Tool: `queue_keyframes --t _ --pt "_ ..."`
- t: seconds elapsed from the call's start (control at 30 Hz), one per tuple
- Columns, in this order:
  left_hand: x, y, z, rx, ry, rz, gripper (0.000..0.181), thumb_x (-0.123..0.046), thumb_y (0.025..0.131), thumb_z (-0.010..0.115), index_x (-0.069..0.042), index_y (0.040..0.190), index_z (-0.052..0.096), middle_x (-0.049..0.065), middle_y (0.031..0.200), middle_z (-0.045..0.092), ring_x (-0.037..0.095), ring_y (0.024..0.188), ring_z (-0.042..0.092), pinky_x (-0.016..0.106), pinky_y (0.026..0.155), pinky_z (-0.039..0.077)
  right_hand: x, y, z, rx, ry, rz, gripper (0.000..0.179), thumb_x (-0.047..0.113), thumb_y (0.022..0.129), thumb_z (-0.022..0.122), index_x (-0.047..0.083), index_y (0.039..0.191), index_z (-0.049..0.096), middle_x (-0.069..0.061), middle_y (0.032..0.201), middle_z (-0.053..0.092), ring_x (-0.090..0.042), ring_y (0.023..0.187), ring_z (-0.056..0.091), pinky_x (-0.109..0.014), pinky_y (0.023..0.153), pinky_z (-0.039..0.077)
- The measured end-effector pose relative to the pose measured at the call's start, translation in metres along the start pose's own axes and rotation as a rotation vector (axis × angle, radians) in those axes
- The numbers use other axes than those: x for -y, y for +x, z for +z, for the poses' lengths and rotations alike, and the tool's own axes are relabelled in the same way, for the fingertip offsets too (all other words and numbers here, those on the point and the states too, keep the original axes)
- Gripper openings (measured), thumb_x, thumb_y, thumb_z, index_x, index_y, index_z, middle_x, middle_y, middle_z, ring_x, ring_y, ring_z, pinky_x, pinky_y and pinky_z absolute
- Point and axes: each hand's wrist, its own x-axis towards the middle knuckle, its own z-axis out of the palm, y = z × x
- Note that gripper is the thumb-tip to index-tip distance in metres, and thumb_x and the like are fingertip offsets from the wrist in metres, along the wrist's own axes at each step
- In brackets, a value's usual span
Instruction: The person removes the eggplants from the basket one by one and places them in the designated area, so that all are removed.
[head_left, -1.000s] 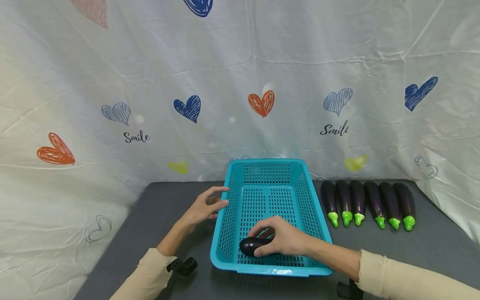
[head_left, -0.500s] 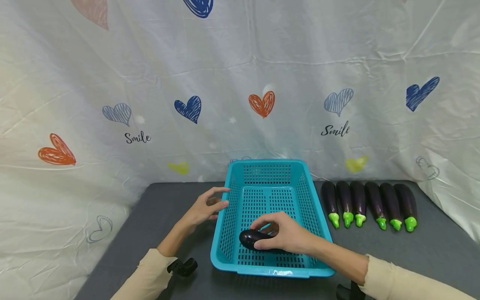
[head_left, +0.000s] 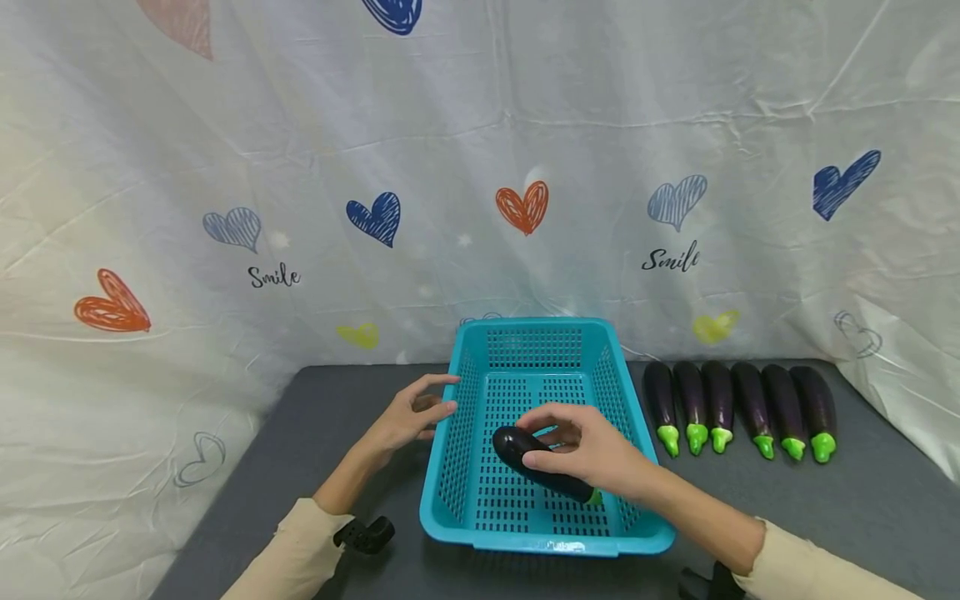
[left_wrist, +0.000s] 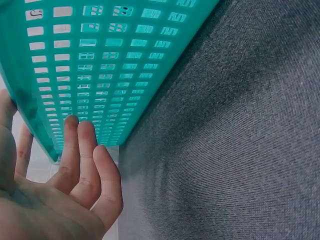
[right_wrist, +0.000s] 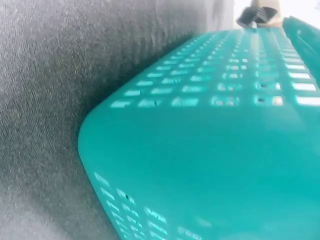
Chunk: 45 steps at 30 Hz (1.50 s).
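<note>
My right hand [head_left: 592,446] grips a dark purple eggplant [head_left: 551,478] round its middle, thumb on the near side. The eggplant is tilted inside the blue perforated basket [head_left: 633,400], its green stem end low and to the right. At the basket's left rim my left hand [head_left: 401,421] rests with fingers loosely spread. In the left wrist view, that hand [left_wrist: 60,190] has its fingertips against or close to the slotted side wall [left_wrist: 107,75]. Neither the right hand nor the eggplant shows in the right wrist view, only the basket's outer corner [right_wrist: 185,145].
Several eggplants [head_left: 720,400] lie in a row right of the basket, green stem ends towards me. The table [head_left: 750,512] has a dark grey cloth. Behind it hangs a white curtain [head_left: 450,150] printed with hearts.
My right hand has risen, moving slightly right and away from me, lifting the eggplant from the basket floor; its stem end now shows. The left hand has stayed put.
</note>
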Motion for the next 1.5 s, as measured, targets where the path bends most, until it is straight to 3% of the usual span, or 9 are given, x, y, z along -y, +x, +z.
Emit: queue_keyframes --t 0.47,0.87,1.13,1.33,1.5 --pt "0.001 0.000 0.001 -0.001 0.002 0.004 0.052 -0.030 0.102 0.067 -0.025 0.150 0.049 0.017 0.136 0.057 0.034 0.125 0.055 0.056 0.097 0.048 0.009 -0.006 -0.016 -0.085 -0.051 -0.007 0.038 0.013 0.096 0.075 0.005 0.131 0.063 -0.014 0.127 0.062 -0.030 0.106 0.067 -0.039 0.089 0.056" --pt "0.001 0.000 0.001 -0.005 0.010 0.003 0.052 -0.031 0.101 0.068 -0.025 0.150 0.050 0.016 0.136 0.057 0.034 0.126 0.055 0.055 0.096 0.049 0.016 -0.005 -0.032 -0.163 -0.138 -0.033 0.041 0.016 0.100 0.069 0.013 0.140 0.058 -0.009 0.137 0.057 -0.033 0.121 0.059 -0.037 0.091 0.054" --pt "0.001 0.000 0.001 -0.003 -0.001 0.001 0.052 -0.030 0.101 0.068 -0.026 0.150 0.049 0.017 0.140 0.055 0.035 0.127 0.054 0.055 0.096 0.050 0.021 -0.006 -0.040 -0.147 -0.157 0.008 0.045 0.022 0.106 0.061 0.022 0.150 0.050 -0.010 0.147 0.048 -0.030 0.115 0.065 -0.043 0.081 0.058" --pt "0.001 0.000 0.001 -0.004 0.002 0.000 0.052 -0.031 0.101 0.068 -0.026 0.150 0.049 0.017 0.139 0.055 0.035 0.127 0.054 0.055 0.096 0.049 0.024 -0.008 -0.046 -0.168 -0.165 0.046 0.042 0.028 0.107 0.058 0.032 0.148 0.052 -0.008 0.147 0.047 -0.035 0.123 0.057 -0.047 0.082 0.058" --pt "0.001 0.000 0.000 -0.004 0.002 0.001 0.052 -0.031 0.102 0.067 -0.025 0.150 0.049 0.017 0.140 0.055 0.035 0.127 0.054 0.055 0.096 0.049 0.024 -0.009 -0.054 -0.204 -0.161 0.037 0.042 0.028 0.107 0.058 0.030 0.149 0.052 -0.010 0.143 0.050 -0.036 0.126 0.053 -0.050 0.082 0.058"
